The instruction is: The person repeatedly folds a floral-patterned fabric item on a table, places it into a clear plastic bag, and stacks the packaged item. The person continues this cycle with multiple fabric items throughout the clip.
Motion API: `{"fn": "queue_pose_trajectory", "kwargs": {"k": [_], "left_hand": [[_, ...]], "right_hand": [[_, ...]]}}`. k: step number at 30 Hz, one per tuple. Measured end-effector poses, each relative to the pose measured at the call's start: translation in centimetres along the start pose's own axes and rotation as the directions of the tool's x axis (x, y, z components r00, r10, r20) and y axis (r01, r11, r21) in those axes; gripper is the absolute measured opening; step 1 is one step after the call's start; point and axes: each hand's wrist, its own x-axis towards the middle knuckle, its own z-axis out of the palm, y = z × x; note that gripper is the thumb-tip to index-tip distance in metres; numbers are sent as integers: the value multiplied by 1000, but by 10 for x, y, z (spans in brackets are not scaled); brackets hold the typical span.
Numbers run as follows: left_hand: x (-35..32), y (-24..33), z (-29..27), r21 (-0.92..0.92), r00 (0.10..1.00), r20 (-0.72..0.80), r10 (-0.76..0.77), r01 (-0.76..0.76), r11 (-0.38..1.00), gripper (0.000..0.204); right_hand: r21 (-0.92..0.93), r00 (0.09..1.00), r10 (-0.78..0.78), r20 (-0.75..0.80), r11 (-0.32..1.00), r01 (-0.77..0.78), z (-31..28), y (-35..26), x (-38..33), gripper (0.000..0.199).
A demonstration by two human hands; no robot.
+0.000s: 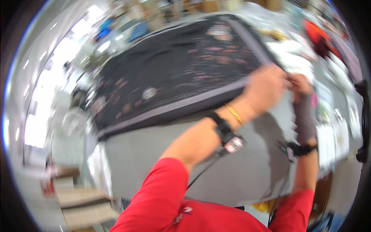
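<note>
A large black cloth [181,65] with small pink and white marks and a grey border lies spread over a grey table [154,158]. My left hand [266,87] grips the cloth's near right corner by the grey border. My right hand [299,84], its wrist in a grey fingerless sleeve, pinches the same corner just beside the left hand. Both forearms reach in from the lower edge, each with a black wrist strap, and the left wrist also bears a thin gold bangle. The picture is blurred by motion.
Cardboard boxes [81,201] stand on the floor at the lower left. White papers and small items [328,116] crowd the table's right side. A red thing [319,36] lies at the far right. Bright windows line the left wall.
</note>
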Motion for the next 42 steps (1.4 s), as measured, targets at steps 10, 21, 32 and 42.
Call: {"fn": "queue_pose_trajectory", "kwargs": {"k": [10, 21, 32, 42], "left_hand": [[-257, -103, -264, -999, 418, 52, -907, 36, -40, 43], [-434, -151, -539, -805, -347, -534, -771, -68, 589, 25], [-330, -150, -700, -511, 83, -563, -822, 747, 426, 23], [-374, -172, -684, -540, -89, -436, -896, 822, 182, 47]], "right_hand": [[-139, 971, 192, -144, 967, -212, -33, 124, -49, 30], [-366, 940, 342, -13, 873, -323, -54, 171, -6, 31], [-412, 920, 391, -20, 835, -364, -55, 159, 34, 30], [-423, 916, 400, -23, 827, -371, -69, 172, 46, 30]]}}
